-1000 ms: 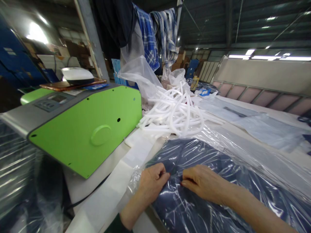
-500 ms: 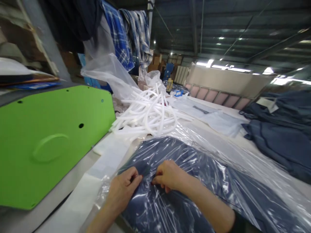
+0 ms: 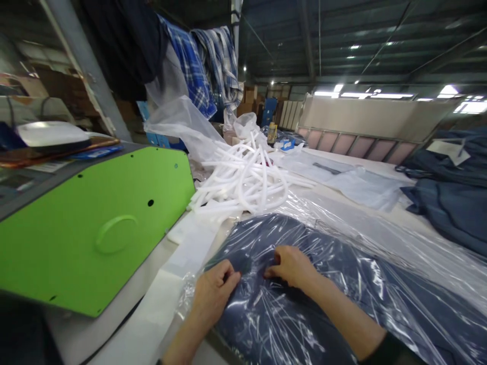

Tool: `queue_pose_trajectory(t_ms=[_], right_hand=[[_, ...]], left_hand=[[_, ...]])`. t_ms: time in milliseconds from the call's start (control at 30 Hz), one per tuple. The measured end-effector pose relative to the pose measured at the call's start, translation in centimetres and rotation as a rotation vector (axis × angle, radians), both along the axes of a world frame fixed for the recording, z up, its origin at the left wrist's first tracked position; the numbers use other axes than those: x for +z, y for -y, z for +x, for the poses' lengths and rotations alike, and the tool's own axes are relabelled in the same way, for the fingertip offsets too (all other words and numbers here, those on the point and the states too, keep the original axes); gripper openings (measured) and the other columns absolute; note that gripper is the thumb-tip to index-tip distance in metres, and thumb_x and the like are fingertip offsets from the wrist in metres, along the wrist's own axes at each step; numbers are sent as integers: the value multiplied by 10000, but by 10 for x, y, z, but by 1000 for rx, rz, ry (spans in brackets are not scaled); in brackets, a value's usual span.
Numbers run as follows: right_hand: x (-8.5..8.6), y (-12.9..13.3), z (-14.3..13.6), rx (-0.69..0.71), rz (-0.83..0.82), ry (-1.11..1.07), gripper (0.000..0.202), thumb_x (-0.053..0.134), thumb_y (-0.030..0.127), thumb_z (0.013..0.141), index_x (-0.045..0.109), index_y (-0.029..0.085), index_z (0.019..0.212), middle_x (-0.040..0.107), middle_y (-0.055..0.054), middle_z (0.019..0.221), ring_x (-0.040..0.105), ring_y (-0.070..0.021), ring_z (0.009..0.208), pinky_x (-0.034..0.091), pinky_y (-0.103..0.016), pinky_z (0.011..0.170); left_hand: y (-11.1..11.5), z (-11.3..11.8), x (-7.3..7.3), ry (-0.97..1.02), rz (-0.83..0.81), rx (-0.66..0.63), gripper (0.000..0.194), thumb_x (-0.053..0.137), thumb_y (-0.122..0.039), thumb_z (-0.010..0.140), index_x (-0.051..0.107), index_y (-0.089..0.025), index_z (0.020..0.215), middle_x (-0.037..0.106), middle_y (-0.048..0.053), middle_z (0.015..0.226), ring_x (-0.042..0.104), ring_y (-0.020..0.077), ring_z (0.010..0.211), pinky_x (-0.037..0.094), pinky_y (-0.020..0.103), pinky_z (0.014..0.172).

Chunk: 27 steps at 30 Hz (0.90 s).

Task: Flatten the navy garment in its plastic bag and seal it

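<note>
Bagged navy garment [image 3: 304, 304] lies on the table [image 3: 380, 215] beside the green machine [image 3: 95, 228]. Left hand [image 3: 215, 291] and right hand [image 3: 291, 264], fingers curled, apparently pinch its clear plastic film between them.

Left hand [image 3: 213, 291]: bare, no glove, no ring or watch visible. Forearm bare to frame edge. Right hand [image 3: 291, 266]: bare, no glove. Forearm bare; dark sleeve [image 3: 384, 350] pushed up near elbow, cuff edge only.
</note>
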State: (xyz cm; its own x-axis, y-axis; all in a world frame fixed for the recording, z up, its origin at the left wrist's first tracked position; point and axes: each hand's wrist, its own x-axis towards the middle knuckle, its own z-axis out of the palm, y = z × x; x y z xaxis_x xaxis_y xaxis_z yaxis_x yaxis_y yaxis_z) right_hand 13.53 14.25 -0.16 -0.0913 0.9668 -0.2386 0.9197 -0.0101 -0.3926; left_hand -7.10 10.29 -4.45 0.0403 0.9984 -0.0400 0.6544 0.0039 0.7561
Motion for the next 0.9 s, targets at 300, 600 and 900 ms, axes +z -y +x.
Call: queue_pose_trajectory(t_ms=[300,600,900], right_hand=[[-21,84,-24,292,905,-13,252,405,256,952,600,154,1077,670,-80,1055,619,-210,975,472,-354,853],[-70,104,-82,331,1092,-305,370,480,344,876,570,139,1171,658,-73,1150,575,-221,1126,347,-437,1100],[-102,145,-34,271,1408,-55,272,447,252,951,626,270,747,701,101,792,659,-88,777,265,-318,1132]], left_hand=[[1,1,3,12,16,-11,237,453,-353,787,416,-215,598,475,-53,577,485,136,623,329,258,621],[-3,-3,1,5,-14,-57,314,389,-510,731,422,-227,598,494,-40,565,507,159,596,375,282,615],[-10,-7,8,-234,33,-156,260,441,-439,798,424,-225,651,538,-50,596,555,163,631,399,264,633]])
